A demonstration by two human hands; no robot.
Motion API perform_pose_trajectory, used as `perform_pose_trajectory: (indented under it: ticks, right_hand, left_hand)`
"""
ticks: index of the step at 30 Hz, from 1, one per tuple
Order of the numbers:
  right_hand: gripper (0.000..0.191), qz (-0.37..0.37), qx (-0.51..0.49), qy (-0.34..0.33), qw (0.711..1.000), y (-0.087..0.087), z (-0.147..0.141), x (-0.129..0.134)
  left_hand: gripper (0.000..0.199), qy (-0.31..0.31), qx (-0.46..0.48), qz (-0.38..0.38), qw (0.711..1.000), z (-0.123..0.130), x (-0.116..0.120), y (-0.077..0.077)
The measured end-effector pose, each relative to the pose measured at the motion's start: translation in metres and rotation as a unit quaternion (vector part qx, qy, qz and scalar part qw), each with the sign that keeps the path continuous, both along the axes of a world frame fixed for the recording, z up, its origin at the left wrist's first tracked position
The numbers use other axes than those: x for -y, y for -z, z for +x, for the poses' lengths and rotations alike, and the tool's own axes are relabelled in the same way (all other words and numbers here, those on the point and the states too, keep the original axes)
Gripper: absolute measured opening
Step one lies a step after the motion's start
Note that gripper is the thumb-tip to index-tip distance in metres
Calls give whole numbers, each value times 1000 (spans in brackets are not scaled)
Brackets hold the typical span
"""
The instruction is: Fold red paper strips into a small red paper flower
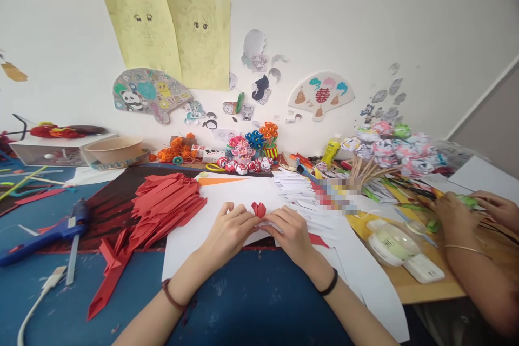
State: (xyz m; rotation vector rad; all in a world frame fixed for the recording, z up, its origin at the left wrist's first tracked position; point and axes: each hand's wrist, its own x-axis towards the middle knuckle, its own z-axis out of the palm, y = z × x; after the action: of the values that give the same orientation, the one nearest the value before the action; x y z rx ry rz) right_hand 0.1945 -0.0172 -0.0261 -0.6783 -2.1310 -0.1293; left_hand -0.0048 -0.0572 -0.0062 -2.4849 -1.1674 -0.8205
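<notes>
A small folded red paper flower stands up between my fingertips at the middle of the view. My left hand pinches it from the left, thumb and forefinger together. From the other side my right hand grips its base, and the two thumbs nearly meet there; the part under my fingers is hidden. Both hands are over a white paper sheet. To the left lies a heap of folded red paper strips. Narrow white paper strips are spread beyond my right hand.
A blue glue gun and a white cable lie at left. At right are a clear bottle, a white box and another person's hands holding something green. Paper flowers stand along the wall.
</notes>
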Motion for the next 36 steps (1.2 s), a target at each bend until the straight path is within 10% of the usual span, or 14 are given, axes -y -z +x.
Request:
perform_pose_trajectory:
  ticks: [16,36]
  right_hand:
    - [8,103,16,30,994,5,-5,-2]
    - [16,61,-35,-3,998,5,-1,0]
  left_hand:
    - [25,5,-21,-29,999,3,3,-1]
    - [16,13,119,-1,993,5,-3,5]
